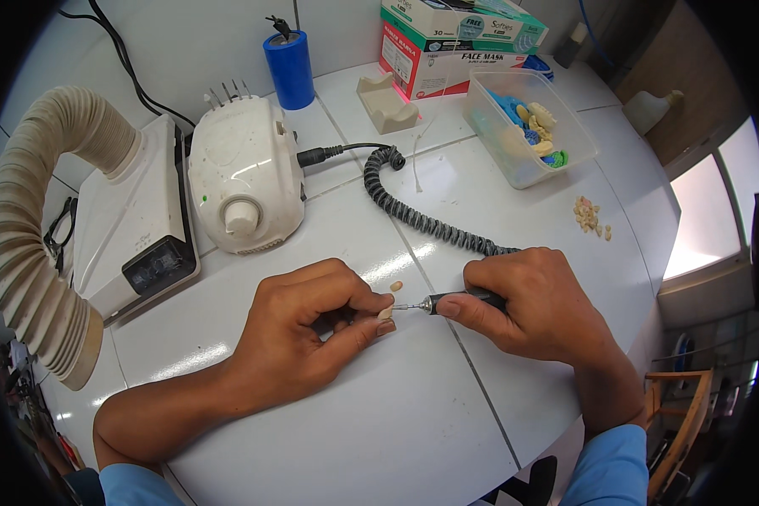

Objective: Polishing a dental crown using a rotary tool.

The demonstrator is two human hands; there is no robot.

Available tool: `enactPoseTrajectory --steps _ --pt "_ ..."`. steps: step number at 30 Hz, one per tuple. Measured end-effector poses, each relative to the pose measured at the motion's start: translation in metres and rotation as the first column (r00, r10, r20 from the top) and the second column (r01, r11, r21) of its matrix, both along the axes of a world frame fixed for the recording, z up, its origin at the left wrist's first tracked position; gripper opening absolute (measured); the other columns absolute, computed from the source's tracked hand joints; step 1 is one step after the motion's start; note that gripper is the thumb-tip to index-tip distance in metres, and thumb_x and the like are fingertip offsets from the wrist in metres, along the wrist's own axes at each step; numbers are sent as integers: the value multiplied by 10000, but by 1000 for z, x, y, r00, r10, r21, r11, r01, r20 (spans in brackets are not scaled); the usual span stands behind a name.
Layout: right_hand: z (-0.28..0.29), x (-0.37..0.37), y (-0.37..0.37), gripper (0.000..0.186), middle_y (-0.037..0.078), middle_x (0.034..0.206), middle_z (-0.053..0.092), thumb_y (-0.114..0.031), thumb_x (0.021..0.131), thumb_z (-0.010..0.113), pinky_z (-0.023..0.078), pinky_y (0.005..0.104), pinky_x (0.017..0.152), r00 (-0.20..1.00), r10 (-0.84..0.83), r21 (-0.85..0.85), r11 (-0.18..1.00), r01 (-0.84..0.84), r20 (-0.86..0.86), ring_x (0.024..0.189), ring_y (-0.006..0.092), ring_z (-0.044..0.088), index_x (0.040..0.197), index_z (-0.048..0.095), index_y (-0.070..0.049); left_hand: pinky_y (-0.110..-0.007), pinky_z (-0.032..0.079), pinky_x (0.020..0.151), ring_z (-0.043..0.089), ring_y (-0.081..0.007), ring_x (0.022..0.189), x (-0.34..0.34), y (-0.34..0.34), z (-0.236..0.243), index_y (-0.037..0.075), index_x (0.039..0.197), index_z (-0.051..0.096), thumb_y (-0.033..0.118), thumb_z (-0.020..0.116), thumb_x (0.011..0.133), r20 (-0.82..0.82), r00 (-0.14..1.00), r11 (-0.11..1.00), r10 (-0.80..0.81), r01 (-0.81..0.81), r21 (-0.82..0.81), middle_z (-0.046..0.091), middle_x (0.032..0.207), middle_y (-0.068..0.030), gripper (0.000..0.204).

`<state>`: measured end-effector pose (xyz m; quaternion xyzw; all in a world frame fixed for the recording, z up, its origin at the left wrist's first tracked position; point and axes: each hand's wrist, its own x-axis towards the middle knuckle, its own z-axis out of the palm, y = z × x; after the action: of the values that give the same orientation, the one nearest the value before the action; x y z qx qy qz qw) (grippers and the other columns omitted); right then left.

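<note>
My left hand [299, 329] pinches a small cream-coloured artificial tooth [385, 313] between thumb and forefinger. From the right, my right hand [540, 304] grips a black rotary handpiece [485, 296] like a pen, thumb along its side. The thin metal bur [409, 306] at its front reaches the tooth; whether they touch I cannot tell. Just beyond my left fingertips, a loose tooth-like piece [396, 286] lies on the white tiled table [379, 430]. A coiled grey cord [430, 226] runs from behind my right hand to a white control box [244, 173] with a round knob.
Left stands a white machine [135, 228] with a ribbed hose [55, 143]. A blue cylinder [288, 72], a beige cradle [388, 103] and stacked mask boxes [447, 63] are at the back. Back right are a clear tub [527, 173] of coloured pieces and a small tooth pile [588, 215].
</note>
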<state>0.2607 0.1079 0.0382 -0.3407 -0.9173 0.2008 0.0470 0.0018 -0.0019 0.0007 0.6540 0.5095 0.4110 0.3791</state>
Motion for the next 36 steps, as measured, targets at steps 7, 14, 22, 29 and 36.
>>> enactPoseTrajectory --steps 7,14,22,29,36 --pt "0 -1 -1 673 118 578 628 -601 1049 664 452 462 527 1000 0 8 1000 0 -2 530 348 618 650 643 -60 -262 563 695 727 -123 854 -1 0 -1 -31 1081 787 -14 827 953 4 1000 1000 1 -1 -14 746 990 -90 136" --pt "1 0 0 673 117 578 629 -603 1051 662 453 456 520 1000 2 16 1000 -2 -6 525 342 617 651 640 -61 -259 550 720 714 -114 856 2 1 2 -16 1110 798 18 829 963 25 1000 1000 2 -1 -29 750 984 -87 154" --pt "1 0 0 683 114 583 635 -612 1056 648 453 458 528 1000 4 8 1000 -4 9 527 340 616 650 640 -64 -260 550 732 709 -114 859 1 1 5 -21 1123 798 7 796 982 8 1000 1000 -7 7 -29 744 990 -87 143" --pt "1 -1 0 675 120 588 635 -600 1058 651 450 464 535 1000 6 4 1000 -6 4 535 343 617 649 635 -63 -268 572 752 735 -131 892 0 1 0 -32 1146 786 9 769 1011 40 999 1000 -23 24 -6 744 1025 -107 142" --pt "-1 1 0 674 118 584 627 -599 1051 663 448 466 529 1000 4 16 1000 -4 -17 541 346 618 646 627 -62 -270 586 756 746 -140 894 0 2 0 -36 1158 779 7 756 1019 25 999 999 -32 32 3 743 1027 -116 147"
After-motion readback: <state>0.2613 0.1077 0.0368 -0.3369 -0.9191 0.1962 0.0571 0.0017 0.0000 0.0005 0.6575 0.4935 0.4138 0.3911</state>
